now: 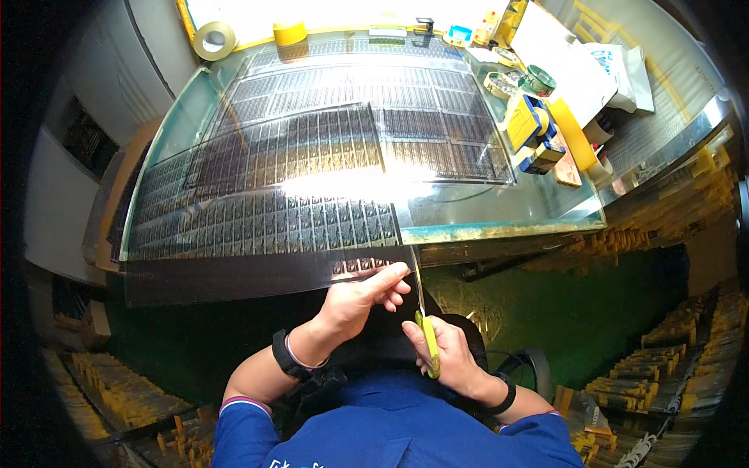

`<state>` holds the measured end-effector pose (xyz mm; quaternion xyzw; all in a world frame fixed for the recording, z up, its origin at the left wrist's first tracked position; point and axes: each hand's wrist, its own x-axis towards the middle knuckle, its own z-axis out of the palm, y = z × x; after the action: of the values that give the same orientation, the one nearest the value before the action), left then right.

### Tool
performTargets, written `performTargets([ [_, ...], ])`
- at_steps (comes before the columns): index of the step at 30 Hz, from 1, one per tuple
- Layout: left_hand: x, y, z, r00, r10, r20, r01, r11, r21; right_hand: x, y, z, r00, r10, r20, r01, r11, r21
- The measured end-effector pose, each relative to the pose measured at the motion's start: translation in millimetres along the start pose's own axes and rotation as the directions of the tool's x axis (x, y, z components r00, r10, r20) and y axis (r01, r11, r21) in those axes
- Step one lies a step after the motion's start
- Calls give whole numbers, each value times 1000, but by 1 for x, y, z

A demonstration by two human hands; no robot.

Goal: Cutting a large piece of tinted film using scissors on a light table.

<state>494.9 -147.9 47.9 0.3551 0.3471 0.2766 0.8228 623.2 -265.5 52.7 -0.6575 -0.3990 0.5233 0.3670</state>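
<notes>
Two bare hands are at work in front of you, just off the near edge of the table (499, 209). Your left hand (355, 304) has its thumb and forefinger pinched together on the dark printed film (265, 226), near its lower right corner, while its other fingers curl underneath. Your right hand (446, 355) has its fingers closed around the yellow-green handles of the scissors (430, 347), whose blades point away from you and lie along the film's right edge; you cannot tell whether they touch it. The film spreads over the left part of the table, and its plain dark border hangs past the near edge. Beyond it, more printed film (445, 136) lies flat, under a bright glare of light. To your right on the table sits a blue and yellow tape dispenser (532, 125), with a green tape roll (538, 80) just behind it. At the far left stand a tan tape roll (214, 56) and a yellow tape roll (290, 33), apart from each other. You wear a dark band on each wrist.
</notes>
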Motion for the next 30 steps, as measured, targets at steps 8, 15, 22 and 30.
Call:
performTargets([
  [8, 7, 5, 7, 999, 36, -40, -37, 999, -23, 17, 24, 3, 979, -170, 108, 119, 920, 373],
  [15, 8, 2, 29, 978, 181, -101, -172, 981, 88, 28, 6, 29, 937, -347, -40, 340, 881, 329],
  [22, 0, 4, 32, 993, 90, -77, -84, 993, 83, 31, -8, 33, 916, -355, -189, 400, 851, 341],
  [30, -1, -2, 32, 988, 112, -105, -105, 992, 68, 34, 3, 36, 934, -317, -168, 358, 849, 388],
])
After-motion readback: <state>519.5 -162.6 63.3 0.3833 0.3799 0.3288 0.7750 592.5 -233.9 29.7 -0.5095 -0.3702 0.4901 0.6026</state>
